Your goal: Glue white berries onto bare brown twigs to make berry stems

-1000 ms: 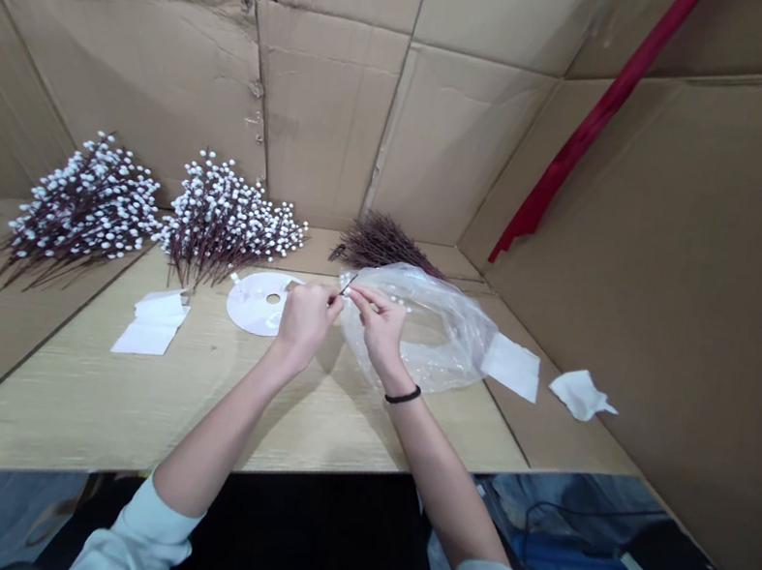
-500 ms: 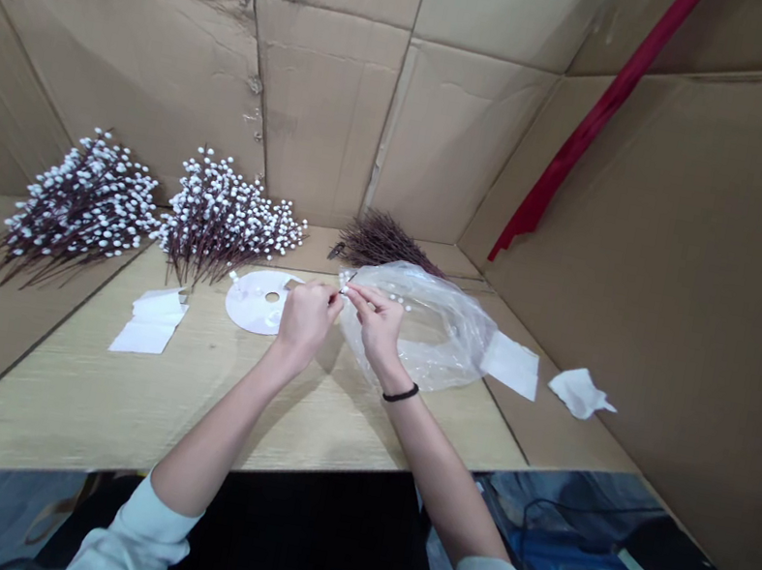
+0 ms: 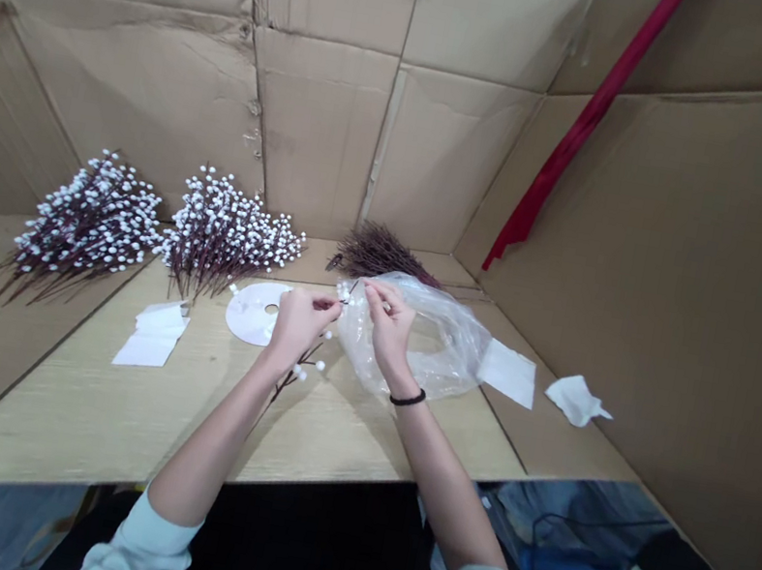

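Berry twig [image 3: 285, 380] slants over the surface [image 3: 178, 431], its upper part in the left hand [image 3: 298, 325] and its lower end running down beside the left forearm. Cardboard walls [image 3: 319, 137] enclose the back and sides, with a red strip [image 3: 577, 133] hanging at the right. On the surface a clear plastic bag [image 3: 466, 328] lies beneath the right hand [image 3: 389, 326]; two white-berried bundles [image 3: 94, 220] [image 3: 221, 227] rest at the left, and a bundle of dark, bare-looking twigs [image 3: 383, 251] lies behind the bag. A white disc [image 3: 247, 315] sits just beside the left hand.

As a whole, the twig is probably very light and springy, stiff enough to keep its line when held at one point. Its thin stem looks the best place to grip, between side shoots; the round white berries [image 3: 319, 367] may be slick and could pull loose if squeezed.

Both forearms reach forward and converge, pale sleeves [image 3: 164, 532] pushed up toward the elbows. The left hand is curled over, thumb and fingers pinched on the stem. The right hand, a black band [image 3: 407, 397] at its wrist, points inward with thumb and forefinger close together near the twig's tip; whether they grip anything cannot be told.
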A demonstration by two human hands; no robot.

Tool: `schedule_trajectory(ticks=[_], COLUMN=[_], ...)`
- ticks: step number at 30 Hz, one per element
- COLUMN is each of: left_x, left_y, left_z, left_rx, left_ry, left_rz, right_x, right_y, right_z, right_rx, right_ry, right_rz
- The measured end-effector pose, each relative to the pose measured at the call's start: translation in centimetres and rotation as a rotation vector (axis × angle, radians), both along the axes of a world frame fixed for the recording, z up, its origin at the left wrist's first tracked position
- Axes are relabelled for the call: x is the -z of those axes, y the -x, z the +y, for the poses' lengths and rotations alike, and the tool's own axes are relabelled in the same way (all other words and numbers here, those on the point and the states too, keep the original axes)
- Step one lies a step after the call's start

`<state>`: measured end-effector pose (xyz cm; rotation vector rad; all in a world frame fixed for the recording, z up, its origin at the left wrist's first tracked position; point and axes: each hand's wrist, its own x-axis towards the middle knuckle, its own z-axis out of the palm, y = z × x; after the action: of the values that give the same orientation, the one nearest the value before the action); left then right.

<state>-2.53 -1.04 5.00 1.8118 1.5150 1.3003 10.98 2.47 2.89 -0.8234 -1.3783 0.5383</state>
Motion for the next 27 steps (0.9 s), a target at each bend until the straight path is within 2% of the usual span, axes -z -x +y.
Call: schedule_trajectory(ticks=[8, 14, 18, 22, 25, 27], left_x=[0.3, -0.2, 0.1, 0.8, 1.1, 1.1], left_y=[0.1, 1.7, 2.8, 2.9, 2.7, 2.7], left_z=[0.6, 1.3, 2.0, 2.2, 2.0, 2.0], left_rx=[0.256, 0.439, 0.53, 0.682, 0.846, 0.917], left_ry=[0.12, 0.329, 0.49, 0.651, 0.789, 0.822], left_rz=[-0.385, -0.697, -0.881, -0.961, -0.909, -0.867], right_x=[-2.5, -4.1, -5.5, -8.7, -11.8, -13.7], right_y=[-0.7, -1.1, -1.4, -1.7, -2.4, -3.0], right_z=[1.0, 0.5, -0.8, -0.7, 1.2, 2.9], right_rx=[-0.105, -0.124, -0.145, -0.122, 0.041, 0.154], right_ry=[0.1, 0.103, 0.086, -0.004, -0.13, -0.15], right_rz=[-0.085, -0.121, -0.137, -0.139, -0.152, -0.191])
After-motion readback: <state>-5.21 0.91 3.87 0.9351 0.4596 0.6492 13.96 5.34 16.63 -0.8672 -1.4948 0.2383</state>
